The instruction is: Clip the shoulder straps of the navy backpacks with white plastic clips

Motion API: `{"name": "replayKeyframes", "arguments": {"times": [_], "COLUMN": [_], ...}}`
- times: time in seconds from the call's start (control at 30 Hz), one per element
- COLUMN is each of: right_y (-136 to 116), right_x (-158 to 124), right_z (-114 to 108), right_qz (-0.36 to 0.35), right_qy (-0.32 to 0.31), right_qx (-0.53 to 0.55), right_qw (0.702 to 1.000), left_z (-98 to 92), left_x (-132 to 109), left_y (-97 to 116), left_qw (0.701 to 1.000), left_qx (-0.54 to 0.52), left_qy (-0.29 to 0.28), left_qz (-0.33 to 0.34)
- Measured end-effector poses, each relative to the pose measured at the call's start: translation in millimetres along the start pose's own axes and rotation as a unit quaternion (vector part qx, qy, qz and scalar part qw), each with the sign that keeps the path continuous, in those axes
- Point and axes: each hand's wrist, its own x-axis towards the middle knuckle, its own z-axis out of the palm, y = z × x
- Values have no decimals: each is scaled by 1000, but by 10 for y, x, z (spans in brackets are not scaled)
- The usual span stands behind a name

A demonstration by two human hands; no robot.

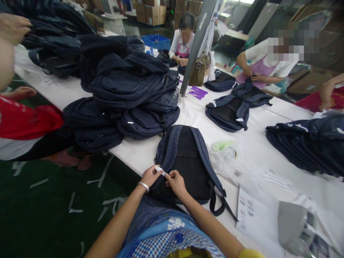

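Note:
A dark navy backpack [185, 161] lies in front of me with its shoulder straps facing up. Over its left side both of my hands meet at a small white strip [159, 168], perhaps a tag or a bit of tape. My left hand [151, 176], with a silver bracelet on the wrist, pinches the strip between thumb and fingers. Close beside it, my right hand [176, 182] has its thumb and forefinger pressed together at the strip's lower end. Whatever sits between those fingertips is too small to make out. A loose strap [228, 206] hangs off the bag's lower right.
Navy backpacks [129, 80] are heaped at the left, and a stack of them [309, 143] stands at the right. A grey post [197, 46] rises from the white table [258, 143]. A handwritten paper [247, 208] lies near a grey device [295, 222]. Several co-workers surround the table.

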Motion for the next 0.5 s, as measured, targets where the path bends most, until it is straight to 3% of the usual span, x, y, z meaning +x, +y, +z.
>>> {"name": "replayKeyframes", "arguments": {"times": [0.1,0.23,0.37,0.5], "right_y": [70,139,167,95], "right_x": [8,25,-40,-121], "right_z": [75,170,201,183], "right_qz": [13,12,108,139], "right_qy": [-26,-3,0,7], "right_qx": [20,91,251,287], "right_qw": [999,996,962,948], "left_z": [30,75,126,135], "left_x": [44,43,-9,-24], "left_y": [-4,2,-2,-11], "left_qw": [1000,1000,999,999], "left_qx": [5,7,-20,-6], "left_qy": [-5,8,28,35], "left_qz": [-11,9,8,-4]}}
